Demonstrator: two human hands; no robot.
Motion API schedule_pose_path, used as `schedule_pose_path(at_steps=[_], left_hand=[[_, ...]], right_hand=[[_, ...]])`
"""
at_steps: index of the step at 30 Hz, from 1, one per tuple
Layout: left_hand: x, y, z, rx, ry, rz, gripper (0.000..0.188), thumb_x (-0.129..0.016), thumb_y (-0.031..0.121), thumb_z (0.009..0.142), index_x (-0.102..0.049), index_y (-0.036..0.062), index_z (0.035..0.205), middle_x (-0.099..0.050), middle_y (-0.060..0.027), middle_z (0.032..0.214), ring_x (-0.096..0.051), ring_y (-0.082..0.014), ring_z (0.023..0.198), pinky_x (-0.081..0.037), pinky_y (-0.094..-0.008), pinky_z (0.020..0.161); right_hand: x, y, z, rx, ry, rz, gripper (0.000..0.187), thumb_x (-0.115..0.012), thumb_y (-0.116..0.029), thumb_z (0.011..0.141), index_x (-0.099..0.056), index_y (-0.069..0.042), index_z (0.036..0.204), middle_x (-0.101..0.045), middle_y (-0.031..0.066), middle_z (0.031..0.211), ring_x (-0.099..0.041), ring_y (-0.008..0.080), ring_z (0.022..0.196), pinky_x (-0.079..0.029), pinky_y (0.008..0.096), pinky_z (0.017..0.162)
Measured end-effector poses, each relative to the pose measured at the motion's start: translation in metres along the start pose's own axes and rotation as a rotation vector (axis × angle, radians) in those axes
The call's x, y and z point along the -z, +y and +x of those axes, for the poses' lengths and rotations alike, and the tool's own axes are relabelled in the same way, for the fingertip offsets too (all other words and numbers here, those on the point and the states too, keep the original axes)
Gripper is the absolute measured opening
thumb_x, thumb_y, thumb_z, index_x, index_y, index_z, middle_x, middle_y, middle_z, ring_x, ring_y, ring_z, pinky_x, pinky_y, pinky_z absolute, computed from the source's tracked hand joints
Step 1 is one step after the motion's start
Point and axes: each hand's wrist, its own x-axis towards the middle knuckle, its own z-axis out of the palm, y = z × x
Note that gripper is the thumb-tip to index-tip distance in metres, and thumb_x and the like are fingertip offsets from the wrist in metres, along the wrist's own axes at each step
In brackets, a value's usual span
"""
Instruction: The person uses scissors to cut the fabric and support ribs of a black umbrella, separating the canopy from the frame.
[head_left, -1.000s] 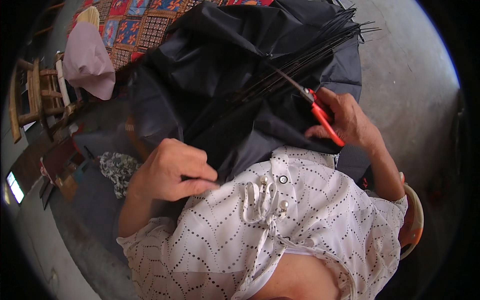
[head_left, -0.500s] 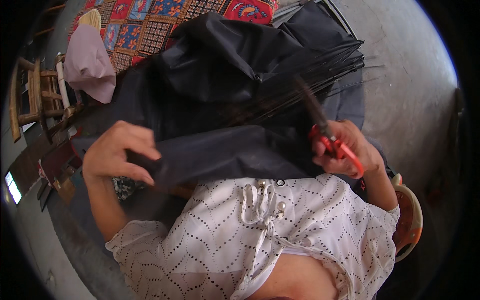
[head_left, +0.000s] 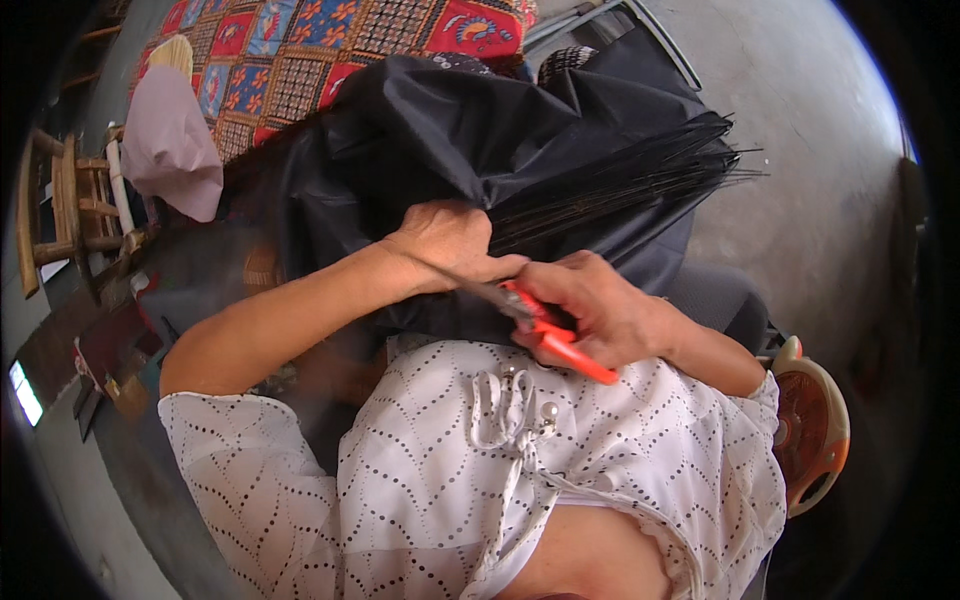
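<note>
A black umbrella cloth (head_left: pixel 400 130) lies across my lap, its bundle of thin ribs (head_left: pixel 640 180) running out to the right. Over the inner end of those ribs, my left hand (head_left: pixel 445 245) is closed on the umbrella, with most of its fingers hidden. My right hand (head_left: pixel 600 310) grips scissors with red handles (head_left: pixel 565 350). Their dark blades point left and pass beside my left hand's wrist and thumb. Motion smears the blades, so I cannot tell whether they are apart. Both hands are close together in front of my white dotted blouse.
Patchwork cloth (head_left: pixel 320 50) in red and blue covers a surface at the far left. Beside it hangs a pink cloth (head_left: pixel 172 145), near a bamboo chair (head_left: pixel 75 210). A metal frame (head_left: pixel 665 40) stands at the back. On the right is an orange and cream fan (head_left: pixel 815 430).
My left hand has moved right and away from me onto the umbrella. The scissors have come left with my right hand and swung to point left. The near cloth flap has dropped.
</note>
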Motion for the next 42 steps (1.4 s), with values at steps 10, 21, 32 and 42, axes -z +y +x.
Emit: schedule_pose_path(at_steps=[10, 21, 32, 42], left_hand=[[0.047, -0.031, -0.053, -0.15, 0.4, -0.218, 0.02, -0.062, 0.013, 0.069, -0.06, -0.0063, 0.072, -0.054, -0.0163, 0.057, -0.052, -0.0229, 0.05, -0.042, -0.0309, 0.052], [0.012, -0.026, -0.079, -0.041, 1.131, -0.197, 0.011, -0.068, 0.003, 0.073, -0.057, 0.0017, 0.072, -0.057, -0.0104, 0.063, -0.058, -0.0269, 0.056, -0.044, -0.0341, 0.05], [-0.055, -0.036, -0.074, -0.016, 1.181, -0.382, 0.005, -0.066, -0.001, 0.079, -0.062, -0.001, 0.082, -0.06, -0.0056, 0.069, -0.053, -0.0089, 0.053, -0.041, -0.0224, 0.05], [-0.048, -0.034, -0.074, 0.009, 1.192, -0.309, 0.007, -0.068, -0.001, 0.078, -0.061, 0.0, 0.08, -0.06, -0.0078, 0.069, -0.055, -0.0139, 0.053, -0.042, -0.0257, 0.05]], right_hand=[[0.008, 0.0, 0.01, -0.265, 0.018, 0.127, 0.03, -0.07, -0.02, 0.083, -0.048, 0.0, 0.082, -0.047, 0.0119, 0.061, -0.047, 0.0205, 0.054, -0.039, 0.0334, 0.052], [0.015, 0.02, 0.005, -0.218, -0.106, 0.16, 0.068, -0.048, -0.068, 0.084, -0.057, -0.001, 0.082, -0.052, 0.007, 0.065, -0.053, 0.0174, 0.06, -0.041, 0.0305, 0.053], [0.036, 0.039, 0.016, -0.641, -0.398, 0.546, 0.071, -0.032, -0.069, 0.09, -0.054, -0.003, 0.074, -0.052, 0.0038, 0.055, -0.047, 0.009, 0.042, -0.039, 0.0212, 0.04], [0.03, 0.052, 0.028, -0.642, -0.439, 0.677, 0.07, -0.031, -0.068, 0.091, -0.053, -0.004, 0.072, -0.048, 0.0019, 0.052, -0.043, 0.0079, 0.038, -0.037, 0.0207, 0.037]])
